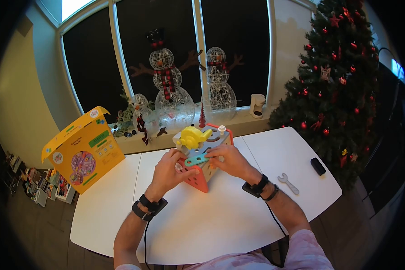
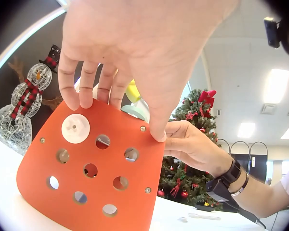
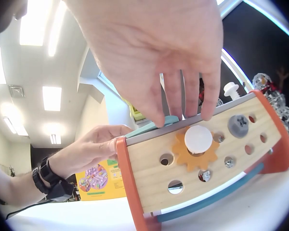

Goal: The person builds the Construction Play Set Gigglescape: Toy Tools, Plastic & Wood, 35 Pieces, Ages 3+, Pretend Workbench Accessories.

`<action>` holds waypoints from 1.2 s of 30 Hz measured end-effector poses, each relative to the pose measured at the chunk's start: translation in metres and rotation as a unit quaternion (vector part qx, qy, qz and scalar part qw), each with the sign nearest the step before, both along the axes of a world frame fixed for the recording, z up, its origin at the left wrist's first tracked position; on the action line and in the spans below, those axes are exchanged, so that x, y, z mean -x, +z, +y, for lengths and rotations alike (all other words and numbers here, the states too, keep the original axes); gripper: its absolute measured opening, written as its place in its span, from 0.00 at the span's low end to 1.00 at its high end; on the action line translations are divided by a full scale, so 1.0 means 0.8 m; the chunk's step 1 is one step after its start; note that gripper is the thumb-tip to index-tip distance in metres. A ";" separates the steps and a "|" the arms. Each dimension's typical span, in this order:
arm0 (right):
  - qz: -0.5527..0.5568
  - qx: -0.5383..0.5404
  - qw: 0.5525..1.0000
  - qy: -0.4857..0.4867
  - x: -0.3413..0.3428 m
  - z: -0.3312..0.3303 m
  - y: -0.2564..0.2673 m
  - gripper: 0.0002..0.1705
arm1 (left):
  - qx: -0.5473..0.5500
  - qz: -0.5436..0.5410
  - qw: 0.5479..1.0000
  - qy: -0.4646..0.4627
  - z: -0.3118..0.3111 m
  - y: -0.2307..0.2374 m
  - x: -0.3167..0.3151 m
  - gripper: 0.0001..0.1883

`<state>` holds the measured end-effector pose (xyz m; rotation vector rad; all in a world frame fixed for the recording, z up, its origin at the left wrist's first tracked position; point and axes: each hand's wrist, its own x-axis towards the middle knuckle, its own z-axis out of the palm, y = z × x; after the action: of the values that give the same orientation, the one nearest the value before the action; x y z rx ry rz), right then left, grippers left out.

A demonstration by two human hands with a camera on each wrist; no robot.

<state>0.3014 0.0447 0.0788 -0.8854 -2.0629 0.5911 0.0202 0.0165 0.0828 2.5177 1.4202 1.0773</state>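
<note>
A toy workbench (image 1: 204, 173) with orange end panels (image 2: 94, 163) and wooden sides stands on the table between both hands. On its grey top lies a teal strip with holes (image 1: 196, 160). My right hand (image 1: 231, 161) pinches the strip near its right end, thumb and fingertips at the top edge. With my left hand (image 1: 168, 170) I grip the near orange panel's upper edge and corner, beside the strip's other end. A yellow plastic piece (image 1: 193, 137) sits on the top behind the strip. An orange gear (image 3: 195, 148) with a white bolt head and a grey screw (image 3: 238, 126) are on the wooden side.
A grey toy wrench (image 1: 289, 183) and a black object (image 1: 318, 166) lie on the white table (image 1: 202, 225) to the right. At left stands a yellow box (image 1: 83, 153). A white screw (image 1: 222, 129) rises from the workbench's far corner. Wire snowmen and a Christmas tree stand beyond the table.
</note>
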 end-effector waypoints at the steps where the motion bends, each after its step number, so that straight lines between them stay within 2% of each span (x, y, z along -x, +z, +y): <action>1: -0.005 -0.009 1.000 0.000 0.000 0.002 -0.002 0.14 | -0.001 0.000 1.000 0.000 -0.001 0.001 0.000 0.35; 9: -0.029 -0.036 0.999 -0.008 -0.001 0.000 0.001 0.14 | 0.006 -0.002 1.000 -0.005 0.001 -0.001 0.001 0.34; 15: -0.007 0.016 1.000 -0.003 0.000 -0.003 0.006 0.16 | 0.016 -0.001 1.000 -0.003 -0.002 0.003 0.000 0.34; 18: 0.002 -0.012 1.000 0.004 0.002 -0.008 0.012 0.18 | 0.015 0.002 1.000 -0.001 -0.001 0.002 0.001 0.33; 20: 0.004 -0.108 0.994 -0.026 -0.003 -0.012 0.014 0.19 | 0.003 -0.006 1.000 -0.007 -0.002 0.001 0.001 0.33; 22: 0.005 -0.107 0.994 -0.035 -0.017 -0.026 0.026 0.19 | -0.007 -0.017 1.000 -0.022 -0.002 0.000 -0.001 0.32; 25: -0.011 -0.085 0.995 -0.049 -0.060 -0.036 0.026 0.18 | -0.013 -0.001 0.999 -0.040 -0.009 0.005 0.005 0.32; 28: -0.057 -0.020 0.995 -0.081 -0.122 -0.053 0.023 0.17 | -0.023 -0.004 1.000 -0.003 -0.021 0.006 0.020 0.37; 31: -0.109 0.046 0.986 -0.119 -0.195 -0.070 0.006 0.14 | 0.034 -0.021 0.999 0.033 -0.049 0.017 0.040 0.35; 36: -0.200 0.102 0.961 -0.164 -0.283 -0.098 -0.041 0.16 | 0.050 -0.030 0.995 0.076 -0.077 0.009 0.098 0.33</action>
<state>0.5279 -0.0335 0.0463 -1.5380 -2.1584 0.4764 -0.0585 -0.0449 0.0899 2.3213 1.6289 1.0646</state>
